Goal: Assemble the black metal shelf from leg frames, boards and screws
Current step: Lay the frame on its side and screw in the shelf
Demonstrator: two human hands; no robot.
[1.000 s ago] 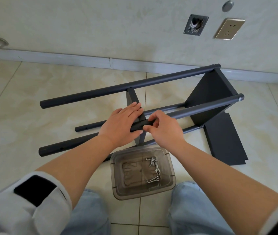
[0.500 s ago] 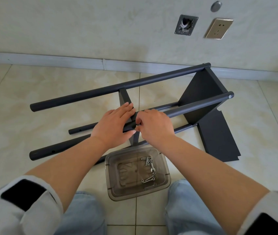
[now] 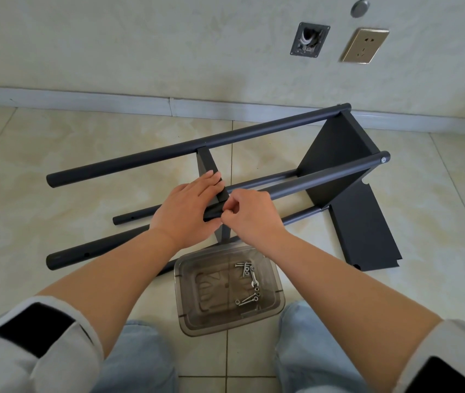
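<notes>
Both forearms are bare, from each grip back to the elbow. The left sleeve (image 3: 27,344) is pushed up; it is of light grey, nearly white cloth and carries a black rectangular patch. The right sleeve (image 3: 452,361) has the same light cloth and the same kind of black patch. The person wears light blue jeans (image 3: 137,361) at both knees.

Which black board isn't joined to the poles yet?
The flat board lying on the floor at the right; the end board and middle board stand between the poles.
</notes>
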